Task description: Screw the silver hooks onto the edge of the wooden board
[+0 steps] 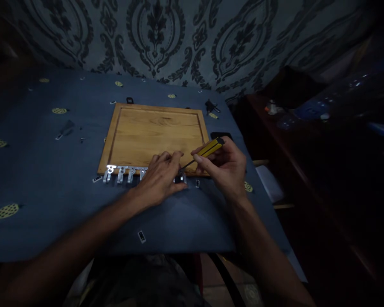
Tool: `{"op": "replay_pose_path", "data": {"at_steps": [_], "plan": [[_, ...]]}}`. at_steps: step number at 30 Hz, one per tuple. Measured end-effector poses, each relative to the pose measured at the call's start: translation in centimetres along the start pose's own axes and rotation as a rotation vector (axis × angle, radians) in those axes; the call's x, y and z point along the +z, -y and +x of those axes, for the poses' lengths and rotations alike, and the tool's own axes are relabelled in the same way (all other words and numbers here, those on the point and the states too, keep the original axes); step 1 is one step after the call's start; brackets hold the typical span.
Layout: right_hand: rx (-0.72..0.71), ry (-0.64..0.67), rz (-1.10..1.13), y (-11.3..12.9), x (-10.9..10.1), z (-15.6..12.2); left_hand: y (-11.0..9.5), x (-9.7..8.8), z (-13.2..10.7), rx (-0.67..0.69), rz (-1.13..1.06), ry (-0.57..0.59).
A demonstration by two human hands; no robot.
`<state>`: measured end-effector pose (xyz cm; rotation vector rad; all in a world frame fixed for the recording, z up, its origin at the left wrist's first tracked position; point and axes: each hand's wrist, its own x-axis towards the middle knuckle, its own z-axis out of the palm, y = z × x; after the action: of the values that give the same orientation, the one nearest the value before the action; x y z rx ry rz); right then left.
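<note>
A wooden board (156, 134) with a raised rim lies flat on the cloth-covered table. Along its near edge runs a metal hook rail (121, 174) with several hooks hanging over the front. My left hand (160, 177) lies over the rail's right part, fingers on the board side and thumb at the front, gripping it against the edge. In my right hand (228, 166) is a yellow and black screwdriver (209, 148), tilted, its shaft pointing down to the rail's right end beside my left fingers. Whatever its tip touches is too small to make out.
The blue tablecloth (45, 183) bears yellow printed fruit. Left of the board lie a small clear bag (66, 127) and a small screw-like piece (82, 139). A dark object (211, 106) and a black item (221, 135) lie right. Plastic bottles (316, 106) stand beyond, beside a patterned wall.
</note>
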<state>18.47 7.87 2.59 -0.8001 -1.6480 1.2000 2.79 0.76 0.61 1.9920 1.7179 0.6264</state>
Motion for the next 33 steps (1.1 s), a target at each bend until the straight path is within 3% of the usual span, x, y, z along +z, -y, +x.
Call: {"op": "replay_pose_path", "data": {"at_steps": [10, 25, 30, 33], "plan": [[-0.093, -0.113, 0.010, -0.49, -0.47, 0.12, 0.13, 0.05, -0.05, 0.015, 0.005, 0.004], [-0.078, -0.014, -0.035, -0.46, -0.18, 0.00, 0.04, 0.03, -0.01, 0.001, 0.006, 0.011], [-0.050, 0.091, -0.024, -0.17, -0.66, 0.18, 0.15, 0.12, -0.03, 0.028, 0.012, -0.016], [-0.038, 0.075, -0.022, -0.20, -0.73, 0.17, 0.17, 0.15, -0.04, 0.025, 0.018, -0.007]]}}
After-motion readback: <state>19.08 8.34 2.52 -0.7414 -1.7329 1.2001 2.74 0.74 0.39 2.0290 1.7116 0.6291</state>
